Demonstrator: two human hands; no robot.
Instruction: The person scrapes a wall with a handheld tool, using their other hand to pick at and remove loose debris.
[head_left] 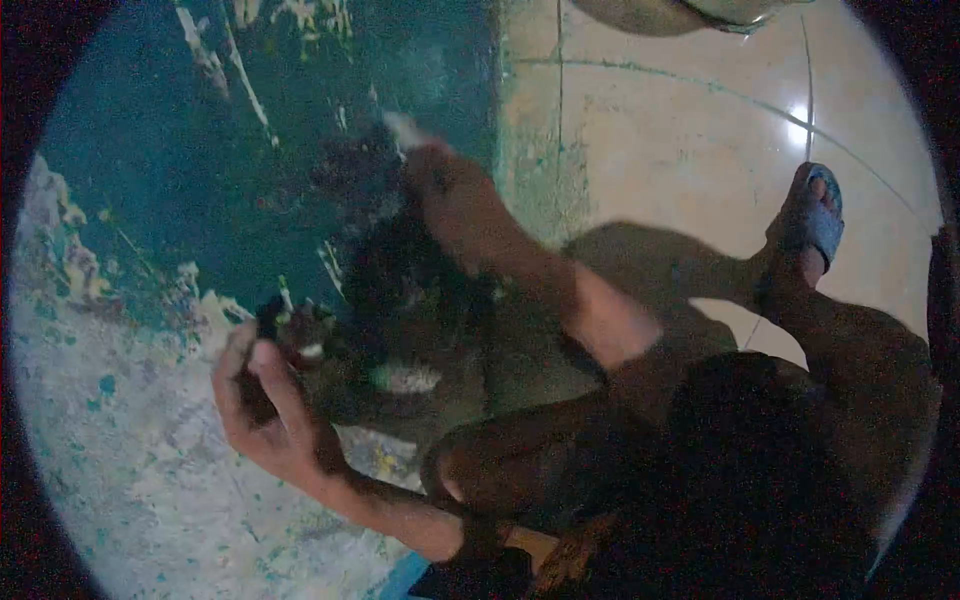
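Note:
My left hand [265, 395] is at the lower left, over the pale, worn part of the floor. Its fingers are bent, and thumb and fingertips come near a small dark object [305, 333] with a whitish spot; whether they touch it I cannot tell. My right hand [440, 180] is blurred, its fingers closed around something with a whitish tip [402, 130], over the dark teal surface [290, 170]. Beneath and beside the right hand lies deep shadow, which hides details.
Cream floor tiles [670, 140] with greenish stains lie at the upper right. A rounded object [680, 12] shows at the top edge. A foot in a blue-grey sandal [822, 215] rests on the tiles at right. A bent knee is near the centre bottom.

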